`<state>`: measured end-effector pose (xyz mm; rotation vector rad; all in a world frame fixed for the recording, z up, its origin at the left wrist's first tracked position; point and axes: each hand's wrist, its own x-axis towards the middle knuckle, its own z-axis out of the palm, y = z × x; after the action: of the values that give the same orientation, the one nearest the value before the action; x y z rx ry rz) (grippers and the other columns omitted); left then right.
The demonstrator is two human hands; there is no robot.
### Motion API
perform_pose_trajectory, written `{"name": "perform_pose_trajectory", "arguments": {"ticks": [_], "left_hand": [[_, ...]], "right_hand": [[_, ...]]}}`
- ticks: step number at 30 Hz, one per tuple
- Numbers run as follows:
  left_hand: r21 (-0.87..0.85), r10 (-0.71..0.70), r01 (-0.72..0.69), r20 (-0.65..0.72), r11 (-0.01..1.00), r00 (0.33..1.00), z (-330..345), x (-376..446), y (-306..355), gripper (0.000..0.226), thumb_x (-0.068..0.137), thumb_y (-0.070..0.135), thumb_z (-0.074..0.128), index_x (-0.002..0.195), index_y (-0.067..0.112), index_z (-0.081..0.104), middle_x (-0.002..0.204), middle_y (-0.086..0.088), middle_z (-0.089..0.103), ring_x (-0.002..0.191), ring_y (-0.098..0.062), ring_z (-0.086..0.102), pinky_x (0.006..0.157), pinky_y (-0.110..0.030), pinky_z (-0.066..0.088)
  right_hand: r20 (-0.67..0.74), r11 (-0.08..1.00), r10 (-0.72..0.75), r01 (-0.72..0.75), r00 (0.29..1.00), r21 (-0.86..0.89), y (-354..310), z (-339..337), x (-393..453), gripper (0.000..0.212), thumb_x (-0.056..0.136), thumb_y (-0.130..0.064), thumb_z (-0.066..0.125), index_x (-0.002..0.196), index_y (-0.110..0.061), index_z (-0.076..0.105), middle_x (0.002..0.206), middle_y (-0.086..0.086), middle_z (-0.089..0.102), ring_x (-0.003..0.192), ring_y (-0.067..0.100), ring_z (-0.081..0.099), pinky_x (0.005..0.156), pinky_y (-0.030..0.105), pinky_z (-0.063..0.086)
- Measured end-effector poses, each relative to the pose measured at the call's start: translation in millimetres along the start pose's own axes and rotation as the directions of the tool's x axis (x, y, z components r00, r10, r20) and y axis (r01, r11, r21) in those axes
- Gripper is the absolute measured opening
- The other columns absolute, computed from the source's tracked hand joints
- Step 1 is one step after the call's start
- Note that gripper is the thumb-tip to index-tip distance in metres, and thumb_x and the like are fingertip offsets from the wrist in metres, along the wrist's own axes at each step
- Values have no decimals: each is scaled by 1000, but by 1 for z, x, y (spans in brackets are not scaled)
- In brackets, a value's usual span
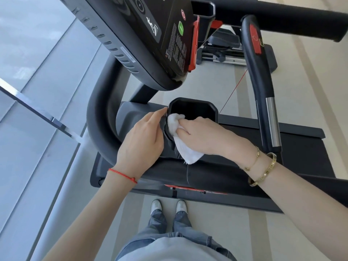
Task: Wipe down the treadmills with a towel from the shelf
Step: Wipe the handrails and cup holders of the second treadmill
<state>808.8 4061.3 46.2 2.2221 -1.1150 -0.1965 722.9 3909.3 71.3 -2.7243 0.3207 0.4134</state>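
A black treadmill fills the view, its console (148,34) tilted at the top and its belt (301,147) to the right. A black cup holder (194,108) sits below the console. My right hand (203,134) grips a white towel (180,144) and presses it on the holder's near left rim. One towel corner hangs down below my hand. My left hand (143,140) rests against the holder's left side, fingers curved round its edge, index fingertip at the rim.
A curved black handrail (99,117) runs on the left, and a grip bar with a red pad and a silver sensor (271,119) stands on the right. Glass panels (37,91) line the left side. A red safety cord (233,91) hangs down. My feet stand on the pale floor (226,223).
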Motion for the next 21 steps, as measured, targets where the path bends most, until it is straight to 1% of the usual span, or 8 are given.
{"name": "perform_pose_trajectory", "arguments": {"ticks": [2,4,7,9,11,15,18,21], "left_hand": [[-1,-6,6,-8,1000,1000,-1,0,1,50,95,5,37,143,16,47,135,0,57,105,-22,61,86,-39,51],[-4,-7,7,-11,1000,1000,-1,0,2,49,96,6,37,143,16,47,135,-1,57,109,-23,60,89,-40,50],[-2,-7,7,-14,1000,1000,-2,-1,3,47,97,8,36,142,17,48,135,-1,58,113,-23,59,91,-40,50],[6,-10,10,-15,1000,1000,-2,-1,3,47,97,8,37,142,17,49,133,-1,60,112,-23,59,89,-37,49],[15,-16,16,-17,1000,1000,-2,-1,3,46,98,9,36,141,19,49,131,0,60,109,-22,59,84,-31,47],[39,-8,9,-23,999,1000,0,-1,7,44,100,16,36,142,18,48,132,0,59,106,-22,60,82,-30,47],[25,-11,12,-40,1000,999,-1,1,8,40,102,21,39,140,18,50,131,0,59,109,-21,59,85,-31,48],[-5,18,-18,-50,1000,999,-3,4,11,40,101,21,41,141,17,49,129,-1,59,109,-21,59,87,-32,48]], "right_hand": [[-40,1000,13,-14,999,-24,-1,1,-8,36,102,-33,26,115,-11,51,70,1,51,63,21,51,55,35,34],[-119,999,-29,26,993,-28,-3,4,-18,37,103,-39,28,119,-12,48,67,-4,48,62,23,49,59,36,35],[-193,999,-50,49,980,-12,-8,4,-34,38,99,-44,36,127,-18,42,84,-6,55,70,22,48,63,36,34],[-278,998,-66,68,958,-2,-9,5,-46,34,98,-38,43,127,-20,42,89,-7,53,76,19,44,65,34,29],[-370,995,-94,81,924,-51,-12,8,-62,30,95,-26,50,124,-21,49,90,-7,54,81,17,45,69,31,34],[-442,999,42,-39,896,15,-17,22,-93,69,81,-1,63,142,-26,43,120,-7,56,102,13,56,73,26,51],[-494,990,133,-135,859,30,-16,32,-100,83,81,-6,72,150,-28,32,151,-5,37,124,9,52,90,21,52],[-528,979,201,-183,825,88,-15,32,-95,87,78,0,73,150,-27,32,157,-1,30,111,15,61,82,22,52]]}}
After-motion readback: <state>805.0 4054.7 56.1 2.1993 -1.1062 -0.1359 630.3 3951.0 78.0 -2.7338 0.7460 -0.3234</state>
